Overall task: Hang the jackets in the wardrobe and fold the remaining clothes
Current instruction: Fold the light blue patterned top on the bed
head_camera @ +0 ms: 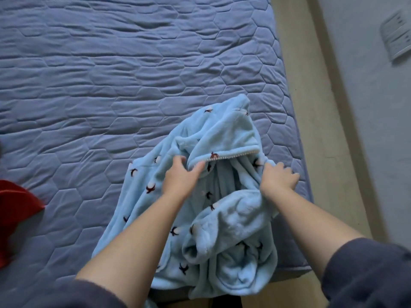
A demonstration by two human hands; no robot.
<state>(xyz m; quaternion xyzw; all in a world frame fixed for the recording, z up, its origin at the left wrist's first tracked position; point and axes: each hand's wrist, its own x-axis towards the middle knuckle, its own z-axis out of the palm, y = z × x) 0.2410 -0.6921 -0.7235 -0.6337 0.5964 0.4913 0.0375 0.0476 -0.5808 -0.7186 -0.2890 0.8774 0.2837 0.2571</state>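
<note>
Pale-blue fleece garment [224,134], limp and probably light, on the bed [111,74]; left hand [180,177] pinches its hood hem, right hand [279,177] grips the shoulder, likely the soundest holds.

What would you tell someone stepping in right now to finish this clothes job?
Left hand pinches the blue fleece jacket by its zip edge. Right hand holds its right side.
The jacket lies crumpled at the mattress corner, not yet hung.
A red garment lies at the left edge, only partly in view.
Left to do: hang the jacket, fold the rest.
</note>
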